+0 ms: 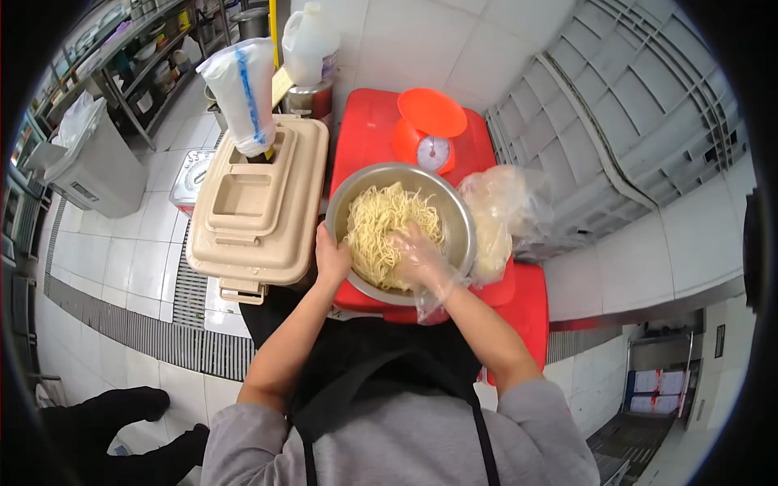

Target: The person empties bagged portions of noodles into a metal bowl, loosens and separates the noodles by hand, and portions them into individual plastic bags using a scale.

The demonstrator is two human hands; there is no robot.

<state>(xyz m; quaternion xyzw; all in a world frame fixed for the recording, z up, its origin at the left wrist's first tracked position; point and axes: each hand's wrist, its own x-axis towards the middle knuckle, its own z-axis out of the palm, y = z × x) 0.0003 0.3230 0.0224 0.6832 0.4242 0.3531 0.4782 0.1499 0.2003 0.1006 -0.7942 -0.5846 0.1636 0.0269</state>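
A wide steel bowl point(462, 212) of pale yellow noodles point(382, 220) stands in front of me on a red lid. My left hand point(332, 257) grips the bowl's left rim, its fingers mostly out of sight behind the wall. In a clear plastic glove, my right hand point(420, 257) reaches over the near right rim and grasps the noodles; its fingertips are partly buried among them. Just right of the bowl lies a clear plastic bag point(496, 219) with pale contents. An orange-red kitchen scale point(433, 139) with a round dial stands behind the bowl.
To the left sits a beige lidded container point(259, 212), with a roll of plastic bags point(243, 89) standing on it. A translucent jug point(309, 44) is behind. Grey crates point(600, 121) line the right. Another person's dark-clothed legs point(121, 429) show at lower left.
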